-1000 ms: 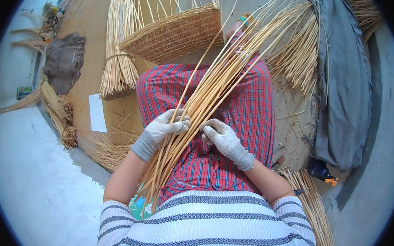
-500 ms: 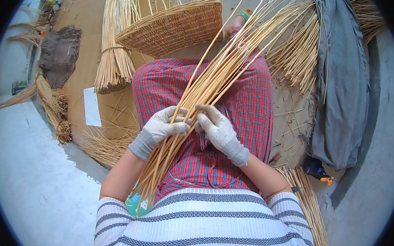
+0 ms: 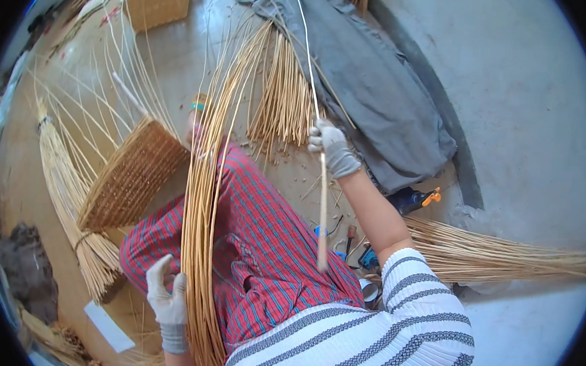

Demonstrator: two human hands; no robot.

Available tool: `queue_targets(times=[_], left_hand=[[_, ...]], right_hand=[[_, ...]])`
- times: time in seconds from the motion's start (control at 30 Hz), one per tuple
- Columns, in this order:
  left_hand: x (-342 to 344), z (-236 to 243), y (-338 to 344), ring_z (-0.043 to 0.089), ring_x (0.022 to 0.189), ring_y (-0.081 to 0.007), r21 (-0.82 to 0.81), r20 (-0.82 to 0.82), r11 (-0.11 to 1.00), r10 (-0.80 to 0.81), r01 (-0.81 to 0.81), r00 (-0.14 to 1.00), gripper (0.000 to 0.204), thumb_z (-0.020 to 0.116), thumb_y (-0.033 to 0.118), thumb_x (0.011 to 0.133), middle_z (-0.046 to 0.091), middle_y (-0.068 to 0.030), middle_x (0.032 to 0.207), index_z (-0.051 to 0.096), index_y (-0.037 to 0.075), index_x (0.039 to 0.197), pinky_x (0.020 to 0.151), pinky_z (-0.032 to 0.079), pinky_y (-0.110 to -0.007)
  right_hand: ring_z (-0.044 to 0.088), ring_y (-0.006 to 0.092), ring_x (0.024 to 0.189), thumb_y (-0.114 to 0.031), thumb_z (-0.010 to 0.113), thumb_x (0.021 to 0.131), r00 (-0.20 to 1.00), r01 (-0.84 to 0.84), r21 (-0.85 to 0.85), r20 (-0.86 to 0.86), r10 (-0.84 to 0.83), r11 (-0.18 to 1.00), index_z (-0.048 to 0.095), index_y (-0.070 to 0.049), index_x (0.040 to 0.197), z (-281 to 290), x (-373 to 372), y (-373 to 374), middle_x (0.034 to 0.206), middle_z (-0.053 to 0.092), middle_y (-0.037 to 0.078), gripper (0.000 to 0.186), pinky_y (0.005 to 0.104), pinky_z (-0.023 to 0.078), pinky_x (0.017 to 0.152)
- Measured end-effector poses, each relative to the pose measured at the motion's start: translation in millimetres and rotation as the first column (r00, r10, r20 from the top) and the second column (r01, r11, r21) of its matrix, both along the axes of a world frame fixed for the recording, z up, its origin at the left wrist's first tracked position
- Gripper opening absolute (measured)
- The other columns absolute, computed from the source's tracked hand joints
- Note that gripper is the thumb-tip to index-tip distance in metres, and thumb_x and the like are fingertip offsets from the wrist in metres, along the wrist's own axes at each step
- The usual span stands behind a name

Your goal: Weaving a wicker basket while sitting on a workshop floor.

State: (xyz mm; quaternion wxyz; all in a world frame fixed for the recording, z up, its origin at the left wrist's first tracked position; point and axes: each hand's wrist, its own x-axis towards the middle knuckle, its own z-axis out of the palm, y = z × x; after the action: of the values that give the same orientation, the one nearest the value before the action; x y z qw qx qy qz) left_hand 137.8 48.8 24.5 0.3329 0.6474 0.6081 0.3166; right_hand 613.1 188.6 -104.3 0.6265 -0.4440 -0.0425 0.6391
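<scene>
A bundle of long peeled wicker rods (image 3: 200, 244) lies lengthwise over my lap, on the red plaid cloth of my trousers. Just left of it is my left hand (image 3: 167, 297) in a white knit glove, its fingers and thumb apart and nothing between them. My right hand (image 3: 330, 145), also gloved, is closed round one long pale wicker rod (image 3: 307, 46), out to the right past my knee. This rod's thick lower end is blurred over my lap. Beyond my left knee, a partly woven wicker panel (image 3: 132, 176) stands tilted with loose stakes sticking up from it.
A tied rod bundle (image 3: 80, 203) lies at the left, near a white paper strip (image 3: 110, 326). Ahead, more rods (image 3: 285, 92) poke from under a grey cloth (image 3: 354, 66). At right are a dark tool with an orange tip (image 3: 416, 199) and another rod bundle (image 3: 496, 256).
My view has turned to the right. My right hand has left the lap bundle and moved out right with a single rod. My left hand has opened and come off the bundle.
</scene>
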Motion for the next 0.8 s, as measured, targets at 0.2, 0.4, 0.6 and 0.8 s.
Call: queue_targets(times=[0.2, 0.4, 0.6, 0.8], left_hand=[[22, 2, -4, 0.064, 0.094, -0.0138, -0.204, 0.224, 0.962, -0.135, 0.183, 0.965, 0.031, 0.066, 0.0, 0.09, 0.065, -0.0061, 0.106, 0.063, 0.002, 0.12, 0.084, 0.053, -0.029], [87, 0, 8, 0.065, 0.103, -0.0157, -0.431, 0.481, 0.693, -0.366, 0.578, 0.797, 0.037, 0.063, 0.006, 0.095, 0.067, -0.012, 0.114, 0.054, -0.001, 0.131, 0.088, 0.054, -0.03], [173, 6, 38, 0.066, 0.095, -0.018, -0.641, 0.684, 0.516, 0.049, 0.568, 0.728, 0.052, 0.052, 0.021, 0.103, 0.063, -0.0154, 0.12, 0.034, 0.002, 0.147, 0.083, 0.055, -0.028], [48, 76, 40, 0.059, 0.073, -0.0099, -0.727, 0.175, 0.422, -0.649, 0.541, 0.741, 0.048, 0.048, 0.001, 0.098, 0.061, -0.0046, 0.089, 0.045, 0.005, 0.145, 0.062, 0.048, -0.027]], right_hand=[[0.033, 0.0056, 0.047, -0.022, 0.044, 0.105, 0.992, 0.126, -0.304, 0.033, -0.122, 0.944, 0.053, -0.015, 0.112, -35, 44, -66, 0.07, 0.045, -0.003, 0.014, 0.0226, 0.029, 0.039], [0.034, 0.0061, 0.046, -0.021, 0.044, 0.104, 0.978, 0.193, -0.297, -0.02, -0.209, 0.935, 0.055, -0.016, 0.111, -52, 39, -70, 0.067, 0.044, -0.004, 0.014, 0.0231, 0.029, 0.039], [0.036, 0.0069, 0.048, -0.025, 0.041, 0.104, 0.945, 0.298, -0.026, -0.137, -0.299, 0.954, 0.05, -0.018, 0.103, -9, -64, -25, 0.063, 0.04, -0.007, 0.011, 0.024, 0.03, 0.041], [0.045, 0.0133, 0.048, -0.03, 0.043, 0.099, 0.931, 0.266, -0.048, -0.245, -0.269, 0.963, 0.052, -0.015, 0.096, -41, -92, 4, 0.067, 0.051, 0.002, 0.018, 0.0311, 0.037, 0.039]])
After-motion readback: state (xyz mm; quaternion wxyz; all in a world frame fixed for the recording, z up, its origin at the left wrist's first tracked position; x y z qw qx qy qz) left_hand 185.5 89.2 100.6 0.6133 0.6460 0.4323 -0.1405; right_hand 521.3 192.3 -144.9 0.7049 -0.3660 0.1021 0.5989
